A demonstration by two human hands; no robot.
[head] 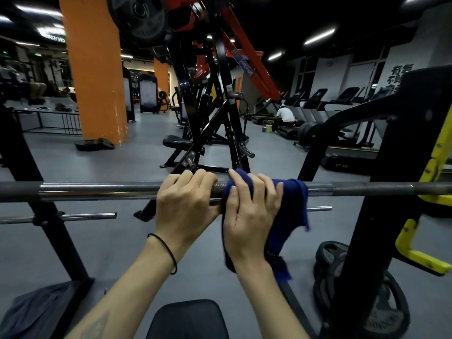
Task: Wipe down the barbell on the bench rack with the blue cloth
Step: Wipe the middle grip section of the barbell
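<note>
Far L: black rack upright (29,167) crosses in front of the barbell (97,192), w/ a short chrome peg (73,217) sticking out lower down. Dark cloth or garment (36,311) on floor at its base. Orange pillar (94,69) behind, flat plates (94,144) on floor at its foot.

Barbell runs horiz. across whole view, resting on the bench rack; smooth chrome L of centre, knurled section mid-bar.

L hand (186,206): bare, fingers curled over top of bar, gripping it directly, no cloth under it. Thin black band (168,250) on that wrist.

R hand (249,216): just beside L hand, touching or nearly so. Fingers wrapped over blue cloth (291,204), which is bunched round the bar; hand clamps cloth to bar. Loose end of cloth hangs below bar, past the wrist, and a fold sticks out to the R of the hand.

Below centre: black bench pad (188,319), near edge of view.

R: black upright (381,192) w/ yellow hook (430,192) carrying the bar. Weight plates (381,302) lean at its base. Treadmills (347,111) along far R wall; a person in white (285,116) crouched near them. Black/red plate-loaded machine (215,106) mid-background.
</note>
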